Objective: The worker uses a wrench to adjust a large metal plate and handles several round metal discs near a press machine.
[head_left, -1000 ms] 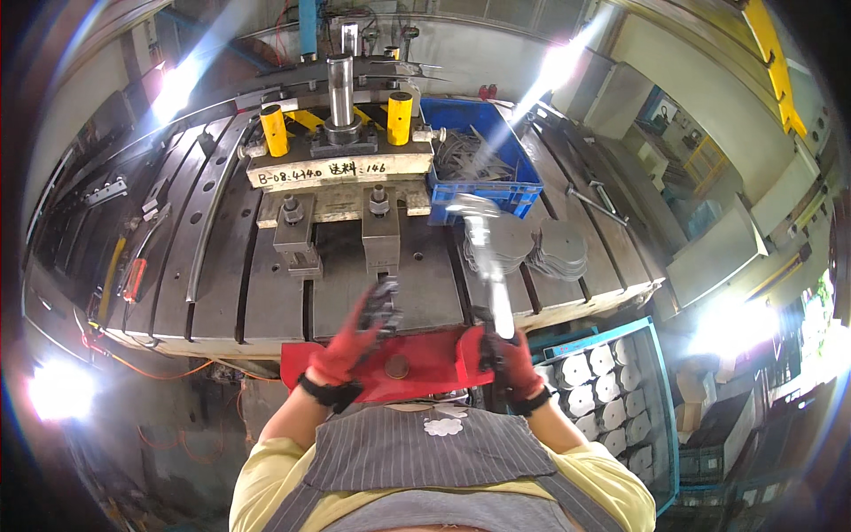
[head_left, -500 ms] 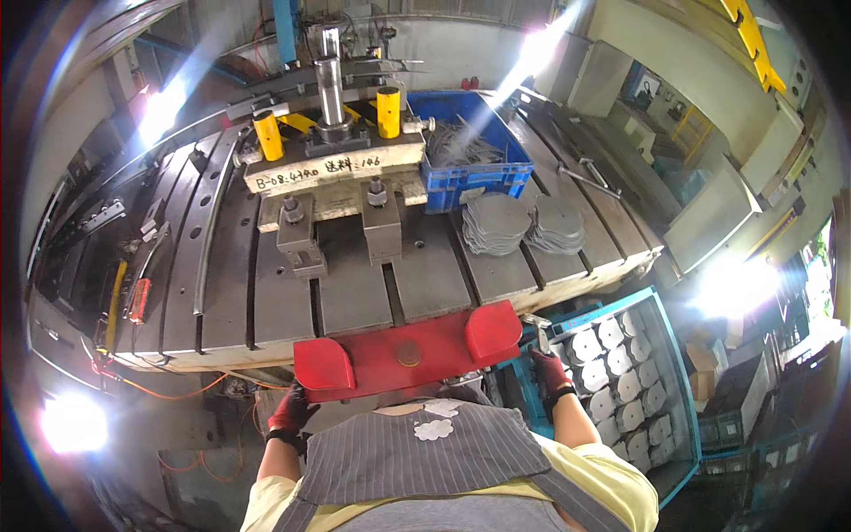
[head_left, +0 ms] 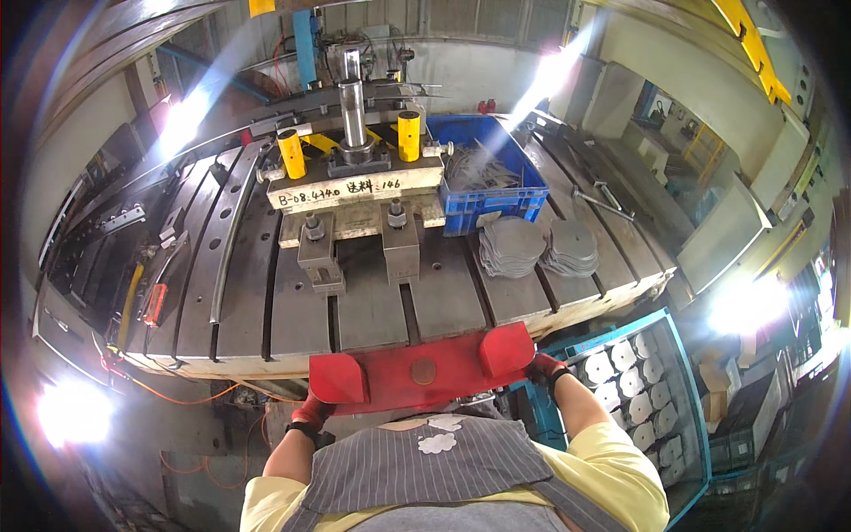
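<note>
A red control stand (head_left: 454, 370) with a raised guard at each end and a round button in its middle stands before me. At its lower left end is my left hand (head_left: 312, 413) in a red and black glove, fingers hidden by the guard. My right hand (head_left: 547, 366), gloved alike, is at the right end, its fingers mostly covered too. Beyond the stand, on the slotted press bed (head_left: 372, 310), is a die (head_left: 359, 188) with yellow posts and a shiny metal column. Two stacks of flat metal discs (head_left: 512, 248) lie to its right.
A blue crate (head_left: 492, 208) of metal scrap sits beside the die. Low on the right, a light-blue bin (head_left: 671, 328) holds rows of metal discs. A red-handled tool (head_left: 155, 304) and a long bar (head_left: 232, 239) lie on the left of the bed. An orange cable (head_left: 191, 400) hangs below.
My right hand has come up and inward to the stand's right end, away from the disc bin. My left hand has closed in on the left end. The whole view has shifted slightly.
</note>
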The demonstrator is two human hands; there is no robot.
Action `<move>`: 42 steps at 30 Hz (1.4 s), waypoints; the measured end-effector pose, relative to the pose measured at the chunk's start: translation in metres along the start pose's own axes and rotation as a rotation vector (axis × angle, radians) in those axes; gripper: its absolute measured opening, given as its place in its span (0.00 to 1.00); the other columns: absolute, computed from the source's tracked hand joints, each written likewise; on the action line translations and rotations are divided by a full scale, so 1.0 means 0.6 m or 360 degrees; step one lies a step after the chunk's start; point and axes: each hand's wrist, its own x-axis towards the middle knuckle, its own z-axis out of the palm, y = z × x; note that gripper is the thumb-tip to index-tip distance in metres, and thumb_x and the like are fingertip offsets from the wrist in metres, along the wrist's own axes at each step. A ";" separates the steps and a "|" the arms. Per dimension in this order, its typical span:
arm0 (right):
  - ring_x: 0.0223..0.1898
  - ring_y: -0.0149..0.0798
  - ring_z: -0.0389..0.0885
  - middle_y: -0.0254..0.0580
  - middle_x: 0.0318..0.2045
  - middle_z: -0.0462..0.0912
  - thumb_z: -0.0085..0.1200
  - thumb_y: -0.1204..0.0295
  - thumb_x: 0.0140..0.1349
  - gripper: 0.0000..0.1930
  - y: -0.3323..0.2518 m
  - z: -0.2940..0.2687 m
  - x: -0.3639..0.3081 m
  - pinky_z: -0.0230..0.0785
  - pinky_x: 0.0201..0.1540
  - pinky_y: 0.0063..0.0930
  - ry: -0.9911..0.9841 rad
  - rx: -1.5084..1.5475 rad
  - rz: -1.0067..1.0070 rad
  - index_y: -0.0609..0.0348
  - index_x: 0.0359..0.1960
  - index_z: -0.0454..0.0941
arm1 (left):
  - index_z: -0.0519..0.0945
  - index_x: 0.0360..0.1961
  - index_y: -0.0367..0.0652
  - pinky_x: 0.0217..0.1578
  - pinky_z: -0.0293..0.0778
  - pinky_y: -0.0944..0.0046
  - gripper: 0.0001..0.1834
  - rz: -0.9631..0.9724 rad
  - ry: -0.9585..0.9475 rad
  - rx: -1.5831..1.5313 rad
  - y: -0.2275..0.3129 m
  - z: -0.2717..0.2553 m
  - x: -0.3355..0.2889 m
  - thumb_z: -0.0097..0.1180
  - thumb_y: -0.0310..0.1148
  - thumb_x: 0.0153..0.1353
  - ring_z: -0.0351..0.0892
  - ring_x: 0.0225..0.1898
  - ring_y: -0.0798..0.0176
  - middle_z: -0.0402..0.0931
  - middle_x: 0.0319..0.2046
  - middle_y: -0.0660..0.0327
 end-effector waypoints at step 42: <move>0.22 0.32 0.77 0.37 0.20 0.79 0.50 0.64 0.49 0.09 0.057 0.094 0.043 0.67 0.23 0.29 0.1141 0.0041 -0.0176 0.54 0.26 0.79 | 0.61 0.55 0.48 0.52 0.60 0.66 0.20 -0.0299 0.0400 -0.1720 -0.005 0.036 0.016 0.40 0.37 0.60 0.61 0.55 0.65 0.61 0.54 0.64</move>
